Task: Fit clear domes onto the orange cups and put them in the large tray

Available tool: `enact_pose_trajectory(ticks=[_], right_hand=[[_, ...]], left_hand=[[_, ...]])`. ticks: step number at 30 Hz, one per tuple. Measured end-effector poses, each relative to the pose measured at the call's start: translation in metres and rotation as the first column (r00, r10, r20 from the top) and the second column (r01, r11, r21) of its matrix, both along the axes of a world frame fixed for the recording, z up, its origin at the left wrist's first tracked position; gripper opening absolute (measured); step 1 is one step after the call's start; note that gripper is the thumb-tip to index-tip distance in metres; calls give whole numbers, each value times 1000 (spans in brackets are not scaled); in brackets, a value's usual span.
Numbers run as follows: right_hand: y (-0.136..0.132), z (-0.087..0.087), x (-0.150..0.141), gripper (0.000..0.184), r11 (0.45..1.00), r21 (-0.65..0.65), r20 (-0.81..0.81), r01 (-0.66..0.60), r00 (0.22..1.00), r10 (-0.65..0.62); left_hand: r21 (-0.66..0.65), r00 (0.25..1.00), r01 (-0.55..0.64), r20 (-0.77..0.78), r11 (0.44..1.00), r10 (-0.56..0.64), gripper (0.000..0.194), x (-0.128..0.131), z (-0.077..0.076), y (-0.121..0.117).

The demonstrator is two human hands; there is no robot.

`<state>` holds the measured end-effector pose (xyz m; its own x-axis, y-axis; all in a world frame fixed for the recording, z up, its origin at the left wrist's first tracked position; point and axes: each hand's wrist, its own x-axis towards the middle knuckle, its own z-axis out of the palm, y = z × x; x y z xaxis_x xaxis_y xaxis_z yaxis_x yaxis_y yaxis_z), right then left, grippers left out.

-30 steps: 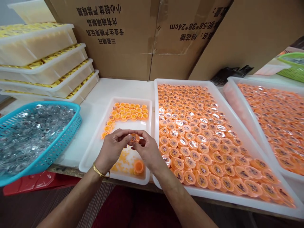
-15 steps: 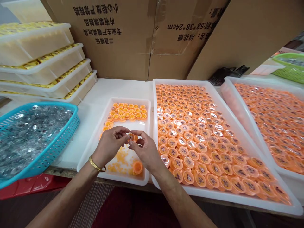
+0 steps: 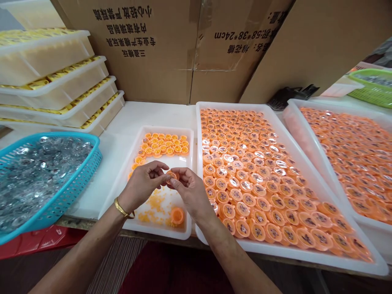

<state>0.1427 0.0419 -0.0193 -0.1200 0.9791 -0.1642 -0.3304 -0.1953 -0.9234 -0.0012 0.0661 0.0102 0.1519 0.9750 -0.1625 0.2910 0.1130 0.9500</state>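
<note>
Between my fingertips is a small round orange cup (image 3: 173, 175), held above a small white tray (image 3: 105, 204). My left hand (image 3: 147, 181) pinches its left side with thumb and forefinger, while my right hand (image 3: 190, 188) grips its right side. Rows of orange cups with yellow filling (image 3: 165, 143) stand at the tray's far end. Nearer me, loose yellow bits (image 3: 154, 204) are scattered on the tray floor beside a wider orange cup (image 3: 177, 215). To the right, a large white tray (image 3: 198, 134) is packed with orange cups under clear printed lids (image 3: 241, 185).
On the left sits a blue basket (image 3: 94, 151) of clear plastic pieces, partly over the table edge. Stacked white trays (image 3: 107, 100) with yellow packets rise behind it. Cardboard boxes (image 3: 147, 81) wall off the back. Another filled tray (image 3: 330, 163) lies at far right.
The cup between my hands has turned; its printed face showed before and now its orange rim and side show. My right hand has shifted slightly to the right.
</note>
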Motion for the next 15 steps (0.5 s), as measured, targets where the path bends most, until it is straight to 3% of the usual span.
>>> enact_pose_trajectory(ticks=[4, 6, 11, 15], right_hand=[[0, 1, 1, 29, 1000, 5, 14, 14, 1000, -14], [-1, 1, 0, 31, 1000, 18, 18, 3, 1000, -4], [-1, 1, -2, 27, 997, 77, -25, 28, 999, -26], [-1, 1, -1, 31, 997, 65, -56, 27, 998, -24]], left_hand=[[-119, 992, 122, 50, 985, -116, 33, -5, -2, 0], [-98, 983, 181, 51, 979, -177, 30, -6, -2, -2], [64, 996, 72, -53, 995, -69, 23, 1, -2, -9], [54, 1000, 7, -12, 999, -6, 23, 5, -3, -12]])
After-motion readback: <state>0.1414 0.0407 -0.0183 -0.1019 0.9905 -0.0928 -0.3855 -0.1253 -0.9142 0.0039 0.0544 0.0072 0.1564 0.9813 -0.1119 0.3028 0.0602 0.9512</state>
